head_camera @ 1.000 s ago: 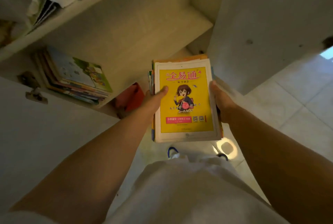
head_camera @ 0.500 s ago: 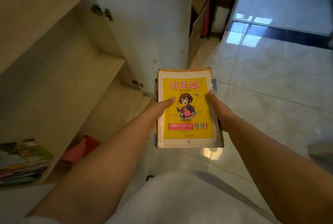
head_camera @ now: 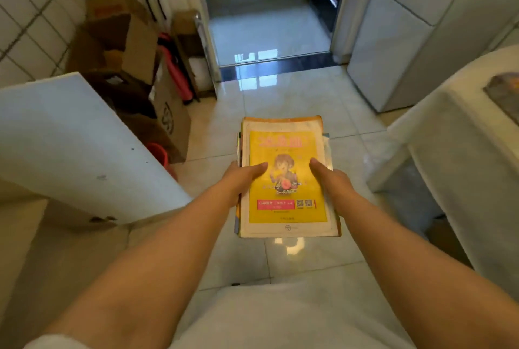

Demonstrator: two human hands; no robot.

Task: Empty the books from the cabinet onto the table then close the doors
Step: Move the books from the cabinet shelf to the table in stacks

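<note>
Both the left hand (head_camera: 238,180) and right hand (head_camera: 332,183) clasp the stack of books (head_camera: 286,180) at its sides, above the floor, the tabletop (head_camera: 463,138) nearby. Floppy, slick covers likely slide; supporting underneath seems wise.

Turned from the cabinet to the room

The cabinet shelves and the books left on them drop out of view; only the open cabinet door (head_camera: 84,149) remains at the left. The stack of books (head_camera: 286,177) now sits over open floor tiles (head_camera: 295,96), facing a doorway (head_camera: 266,11). Cardboard boxes (head_camera: 123,40) come into sight behind the door, and the cloth-covered table (head_camera: 463,157) enters at the right edge, beside the right hand (head_camera: 334,183).
</note>
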